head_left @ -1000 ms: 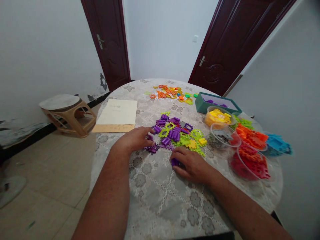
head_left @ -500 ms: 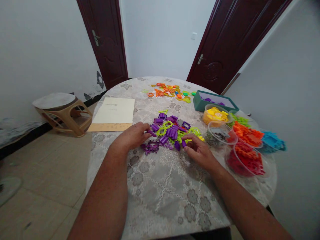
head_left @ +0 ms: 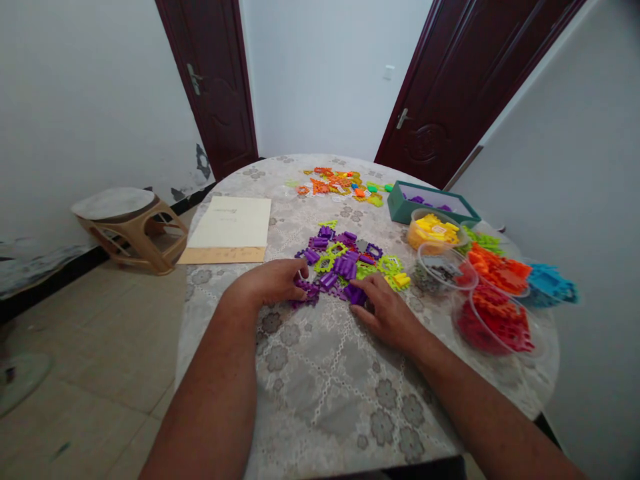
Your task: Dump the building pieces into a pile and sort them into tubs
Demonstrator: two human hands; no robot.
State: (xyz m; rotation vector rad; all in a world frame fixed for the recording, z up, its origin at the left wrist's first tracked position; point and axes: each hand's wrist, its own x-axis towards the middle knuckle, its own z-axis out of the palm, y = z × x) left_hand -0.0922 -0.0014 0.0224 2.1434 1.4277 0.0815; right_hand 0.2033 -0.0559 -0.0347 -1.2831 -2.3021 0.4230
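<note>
A heap of plastic building pieces (head_left: 345, 267), mostly purple with some lime green and yellow, lies on the table in front of me. At its left edge my left hand (head_left: 277, 280) has its thumb and fingers curled on a flat purple building piece (head_left: 306, 293) with a toothed outline. On the near right side, my right hand (head_left: 385, 303) has thumb and fingertips closed about a purple building piece (head_left: 355, 294), which they partly hide. Yellow pieces (head_left: 401, 280) lie just beyond the right hand.
Clear tubs of yellow (head_left: 435, 230), grey (head_left: 440, 273), orange, blue and red (head_left: 500, 320) pieces stand on the right. Behind them is a green box (head_left: 400, 210). Orange pieces (head_left: 320, 187) are scattered at the back. Paper (head_left: 230, 223) lies left; a stool (head_left: 130, 227) stands beyond.
My left hand has moved down from the small purple piece to the toothed one. My right hand has shifted left and nearer, its fingers now on purple pieces at the heap's front.
</note>
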